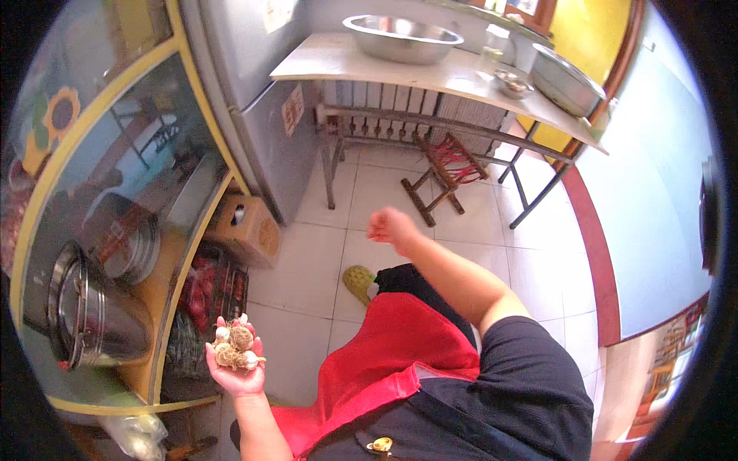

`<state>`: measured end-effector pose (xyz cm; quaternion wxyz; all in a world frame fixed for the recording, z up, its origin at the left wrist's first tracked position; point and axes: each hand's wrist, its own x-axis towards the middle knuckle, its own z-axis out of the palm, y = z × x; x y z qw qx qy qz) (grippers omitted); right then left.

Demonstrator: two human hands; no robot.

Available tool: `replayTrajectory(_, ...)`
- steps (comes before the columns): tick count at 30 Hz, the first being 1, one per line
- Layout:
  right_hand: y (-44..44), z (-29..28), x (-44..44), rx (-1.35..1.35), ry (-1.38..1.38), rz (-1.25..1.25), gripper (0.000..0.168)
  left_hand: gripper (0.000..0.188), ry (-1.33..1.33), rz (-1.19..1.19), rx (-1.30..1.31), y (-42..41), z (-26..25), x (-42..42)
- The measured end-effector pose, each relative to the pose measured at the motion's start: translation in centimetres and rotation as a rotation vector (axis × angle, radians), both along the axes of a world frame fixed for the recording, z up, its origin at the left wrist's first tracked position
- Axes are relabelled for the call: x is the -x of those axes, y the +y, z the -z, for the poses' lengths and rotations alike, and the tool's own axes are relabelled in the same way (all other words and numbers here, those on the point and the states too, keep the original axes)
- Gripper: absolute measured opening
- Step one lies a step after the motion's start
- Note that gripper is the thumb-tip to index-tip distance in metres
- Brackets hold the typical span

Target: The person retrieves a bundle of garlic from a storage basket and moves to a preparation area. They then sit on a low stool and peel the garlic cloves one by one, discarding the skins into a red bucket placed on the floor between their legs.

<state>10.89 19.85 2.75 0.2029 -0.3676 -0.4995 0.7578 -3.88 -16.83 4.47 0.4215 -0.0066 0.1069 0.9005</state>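
Note:
My left hand (237, 374) is palm up at the lower left, its fingers cupped around several garlic bulbs (232, 346) with dry roots and pale skins. Beyond it is a glass-fronted cabinet with yellow frames. My right hand (394, 230) is out in front of my body over the tiled floor, slightly blurred. Its fingers are curled in, no object shows in them, and it touches nothing. Past that hand, a wooden folding stool (450, 167) with red webbing stands on the floor. A red apron (392, 340) covers my front.
Ahead, a table (323, 57) carries a steel basin (403, 43), a small bowl (513, 86) and a large metal pot (565, 80). At left, the cabinet (98, 109) holds pots; a cardboard box (245, 230) and a crate (230, 288) sit beside it. A light blue wall panel (651, 207) is on the right.

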Motion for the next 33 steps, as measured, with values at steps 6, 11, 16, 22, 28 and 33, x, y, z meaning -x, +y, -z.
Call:
replayTrajectory(6, -3.8, -11.4, -13.9, 0.351, 0.892, -0.261, 0.087, 0.046, 0.067, 0.092, -0.101, 1.0, -4.0, -3.5)
replayTrajectory(11, -5.9, -13.6, -18.3, 0.300, 1.016, -0.330, 0.090, 0.045, 0.048, 0.155, -0.131, 2.4, -6.1, -6.3)
replayTrajectory(16, -7.5, -13.0, -20.4, 0.268, 1.103, -0.428, 0.081, 0.045, 0.054, 0.186, -0.138, 3.1, -7.3, -8.5)
replayTrajectory(22, -13.0, -0.1, -20.4, 0.729, 0.015, -0.223, 0.036, 0.046, -0.004, 0.290, -0.189, 5.9, -6.8, -10.6)
replayTrajectory(28, -12.8, -1.4, -18.4, 0.478, -0.096, 0.056, 0.015, 0.045, -0.038, 0.322, -0.122, 6.9, -3.9, -8.2)
replayTrajectory(33, -7.4, 2.5, -13.1, 0.415, 0.036, 0.148, 0.030, 0.046, -0.040, 0.361, 0.011, 10.7, 0.8, -5.4)
